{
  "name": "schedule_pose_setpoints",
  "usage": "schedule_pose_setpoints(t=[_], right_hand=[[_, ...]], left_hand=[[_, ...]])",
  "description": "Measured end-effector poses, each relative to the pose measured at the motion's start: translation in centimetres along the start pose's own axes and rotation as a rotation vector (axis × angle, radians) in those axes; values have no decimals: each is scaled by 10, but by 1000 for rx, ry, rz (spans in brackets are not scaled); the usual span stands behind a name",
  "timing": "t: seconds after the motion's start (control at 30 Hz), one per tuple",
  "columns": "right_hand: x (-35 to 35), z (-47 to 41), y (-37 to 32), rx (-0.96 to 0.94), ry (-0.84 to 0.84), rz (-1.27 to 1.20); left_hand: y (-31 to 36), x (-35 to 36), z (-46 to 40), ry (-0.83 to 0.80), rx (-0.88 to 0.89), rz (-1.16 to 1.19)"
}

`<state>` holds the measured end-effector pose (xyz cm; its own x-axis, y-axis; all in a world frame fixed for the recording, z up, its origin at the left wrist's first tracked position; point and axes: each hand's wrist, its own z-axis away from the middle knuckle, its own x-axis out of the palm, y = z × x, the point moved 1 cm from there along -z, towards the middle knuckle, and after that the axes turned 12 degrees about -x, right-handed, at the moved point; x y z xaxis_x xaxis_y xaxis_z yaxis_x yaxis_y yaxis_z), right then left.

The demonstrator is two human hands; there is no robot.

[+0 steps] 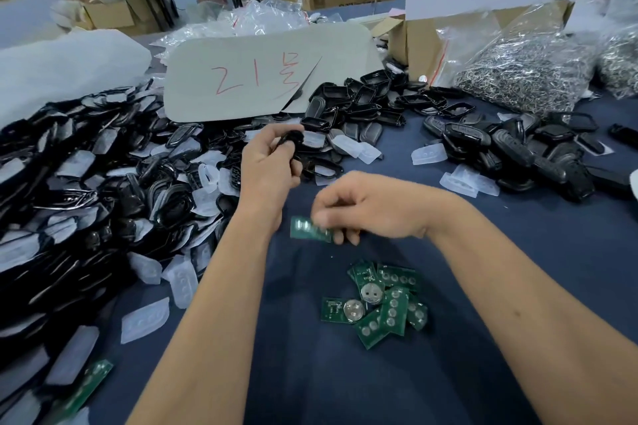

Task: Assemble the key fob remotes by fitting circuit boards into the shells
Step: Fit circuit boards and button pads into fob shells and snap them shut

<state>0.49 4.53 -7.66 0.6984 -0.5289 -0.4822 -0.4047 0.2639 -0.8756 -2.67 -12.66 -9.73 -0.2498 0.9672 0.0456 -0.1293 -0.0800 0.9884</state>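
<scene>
The left hand [267,155], at centre frame, grasps a black key fob shell [291,143] lifted above the shell heap. The right hand [362,209], just below and right of it, pinches a green circuit board [309,229] by its end; the two parts are near each other but not yet joined. So one unit is mid-assembly. Much is left, judging by the small pile of boards [378,300] at lower centre and the large pile of shells [86,190] across the left. Darker fobs [518,152] at the right may be finished; I cannot tell. The blue counter [345,373] is bare between the forearms, giving room there; heaps crowd the left and far sides.
</scene>
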Motion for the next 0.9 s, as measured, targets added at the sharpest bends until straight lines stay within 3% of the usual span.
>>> schedule_pose_setpoints(t=[0.13,0.2,0.3,0.43,0.6,0.73,0.9], right_hand=[[0,-7,18,37,478,-623],[0,-9,28,22,714,-702],[-2,-10,37,-31,909,-762],[-3,-10,41,-81,1021,-782],[-3,-9,45,-81,1124,-633],[-4,-8,47,-113,1189,-607],[-3,-9,51,-123,1213,-478]], left_hand=[[-1,1,4,-37,-28,68],[-3,1,3,-62,-53,86],[-5,6,3,-102,-68,97],[-10,13,7,-71,-9,17],[-14,15,6,17,31,-88],[-15,15,6,40,-31,-110],[-12,17,8,-48,-192,55]])
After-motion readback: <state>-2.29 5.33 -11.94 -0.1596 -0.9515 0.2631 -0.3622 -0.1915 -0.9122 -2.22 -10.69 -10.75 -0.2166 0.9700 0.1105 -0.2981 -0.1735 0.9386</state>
